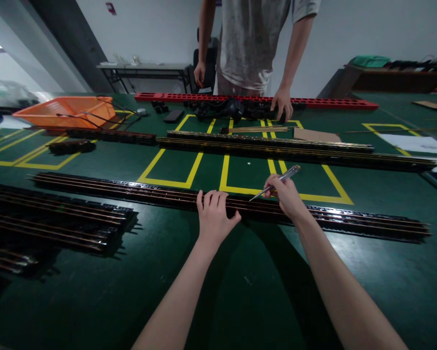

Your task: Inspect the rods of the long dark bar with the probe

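Across the table in front of me lies a long black rail [160, 193] with copper-coloured strips running along it. My left hand [215, 214] holds the rail near its middle, fingertips over the far edge and thumb at the near side. In my right hand [284, 193] is a slim screwdriver [290, 172] with a shiny, clear-looking handle. It slants down to the left, and its thin tip is at the rail, just right of my left hand. Whether the tip presses on a part there is too small to tell.
More black rails [58, 218] lie stacked at the left, and others [294, 153] lie beyond. An orange basket [68, 109] stands far left. Across the table, a person [251, 48] has one hand by black equipment [225, 109] and a red slotted bar [335, 103]. Yellow tape marks the green tabletop.
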A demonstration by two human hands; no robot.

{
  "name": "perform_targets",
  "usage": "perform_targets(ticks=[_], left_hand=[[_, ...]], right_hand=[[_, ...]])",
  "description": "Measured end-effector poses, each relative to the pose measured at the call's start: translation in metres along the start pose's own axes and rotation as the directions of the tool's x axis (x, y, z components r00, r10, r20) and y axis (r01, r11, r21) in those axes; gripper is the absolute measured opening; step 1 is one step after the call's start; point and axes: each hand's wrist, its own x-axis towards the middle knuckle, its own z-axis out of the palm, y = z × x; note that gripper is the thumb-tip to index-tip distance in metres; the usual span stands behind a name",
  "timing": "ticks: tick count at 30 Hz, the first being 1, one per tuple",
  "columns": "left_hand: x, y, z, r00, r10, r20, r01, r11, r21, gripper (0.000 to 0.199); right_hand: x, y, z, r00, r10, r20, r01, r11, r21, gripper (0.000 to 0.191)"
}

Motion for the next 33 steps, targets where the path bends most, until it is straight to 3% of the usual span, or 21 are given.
perform_targets(ticks=[7, 21, 26, 33], left_hand=[[-0.002, -0.006, -0.001, 0.999, -0.04, -0.026, 0.039, 0.999, -0.013, 0.027], [0.0, -0.016, -0.008, 0.999, -0.028, -0.03, 0.029, 0.999, 0.019, 0.026], [-0.001, -0.017, -0.008, 1.0, -0.016, 0.014, 0.016, 1.0, 0.024, 0.027], [-0.002, -0.016, -0.003, 0.994, 0.066, 0.087, -0.065, 0.998, -0.013, 0.029]], right_hand=[[-0.002, -0.003, 0.004, 0.993, -0.007, 0.117, 0.007, 1.0, 0.001, 0.019], [-0.008, -0.014, 0.011, 0.99, -0.003, 0.141, 0.01, 0.999, -0.047, 0.02], [-0.008, -0.012, 0.012, 0.983, 0.013, 0.182, -0.009, 1.0, -0.028, 0.02], [-0.008, -0.011, 0.015, 0.99, 0.023, 0.14, -0.021, 1.0, -0.018, 0.021]])
